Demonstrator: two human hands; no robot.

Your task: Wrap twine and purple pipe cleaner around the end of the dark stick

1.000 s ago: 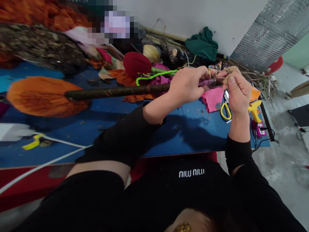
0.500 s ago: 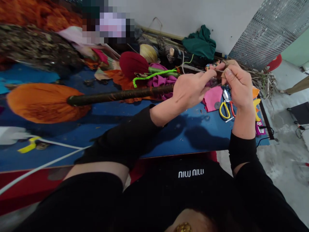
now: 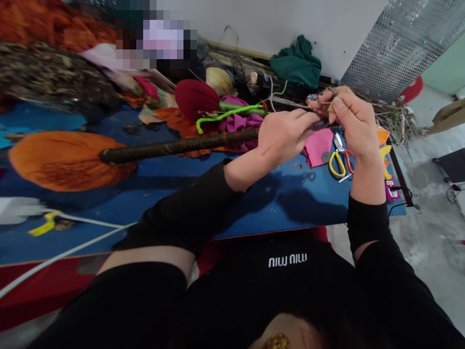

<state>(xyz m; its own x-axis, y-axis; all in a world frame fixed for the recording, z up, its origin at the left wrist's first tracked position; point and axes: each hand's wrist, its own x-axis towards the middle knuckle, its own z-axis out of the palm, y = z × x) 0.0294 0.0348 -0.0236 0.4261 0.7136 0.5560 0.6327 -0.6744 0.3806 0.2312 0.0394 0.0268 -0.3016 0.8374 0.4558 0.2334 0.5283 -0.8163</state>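
Note:
A dark brown stick (image 3: 189, 145) lies slantwise above the table, with a gathered orange cloth bundle (image 3: 65, 161) at its left end. My left hand (image 3: 285, 133) is closed around the stick near its right end; the fingers hide that part. Beside it my right hand (image 3: 354, 118) pinches something thin by the left fingertips, too small to make out. Below the right hand lie scissors (image 3: 337, 162) with one yellow and one red handle, next to a pink cloth piece (image 3: 317, 148).
Behind the stick are a dark red cloth bundle (image 3: 196, 100), a bright green fuzzy stem (image 3: 225, 115), purple cloth (image 3: 241, 123) and green cloth (image 3: 298, 63). Dry twigs (image 3: 395, 118) spread at the right. A white cable (image 3: 72, 254) crosses the blue table (image 3: 254, 211) at the left.
Both hands stay close together at the stick's right end. My right hand has shifted slightly left, its pinching fingers turned a little. The orange bundle sits slightly lower in view.

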